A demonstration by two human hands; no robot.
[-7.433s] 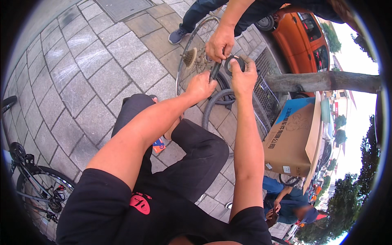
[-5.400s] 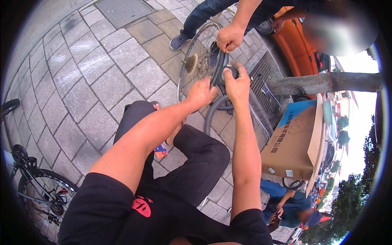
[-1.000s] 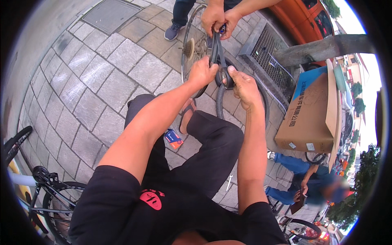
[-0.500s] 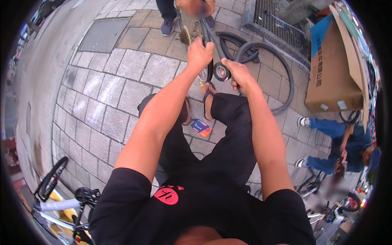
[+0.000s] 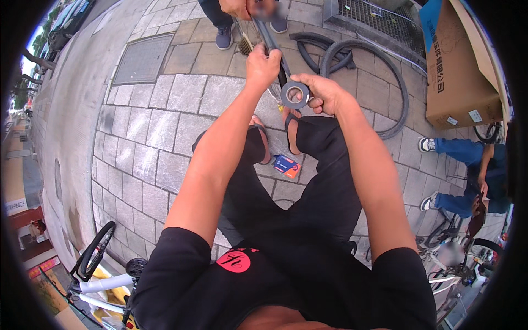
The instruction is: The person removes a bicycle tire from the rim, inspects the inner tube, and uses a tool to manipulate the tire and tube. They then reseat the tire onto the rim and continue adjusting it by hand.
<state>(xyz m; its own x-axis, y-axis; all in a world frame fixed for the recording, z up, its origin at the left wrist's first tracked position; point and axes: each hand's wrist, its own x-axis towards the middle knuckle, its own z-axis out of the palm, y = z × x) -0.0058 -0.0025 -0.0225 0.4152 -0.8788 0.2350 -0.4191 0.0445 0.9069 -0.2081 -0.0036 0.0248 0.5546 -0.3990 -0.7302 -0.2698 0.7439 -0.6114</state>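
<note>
My right hand (image 5: 325,94) is closed on a roll of black tape (image 5: 284,95), with the thumb on top and fingertips showing through its hole. A dark grey strip (image 5: 268,36) runs from near the roll, past my left hand, toward another person's hands (image 5: 237,7) at the top. My left hand (image 5: 263,67) is closed beside the rim of a bicycle wheel; what its fingers pinch is hidden. The wheel's sprockets (image 5: 243,46) show left of that hand. Below the roll, the lower rim stands by my sandalled feet.
Black tyres (image 5: 397,99) lie on the paving at the right. A large cardboard box (image 5: 461,82) stands beyond them, near a seated person in blue trousers (image 5: 456,152). A small blue-orange box (image 5: 287,166) lies between my feet. A white-framed bicycle (image 5: 104,284) is at lower left.
Both hands have shifted slightly left in the picture, and the tape roll has turned to face upward more. The other person's hands have moved left along with the strip's upper end.
</note>
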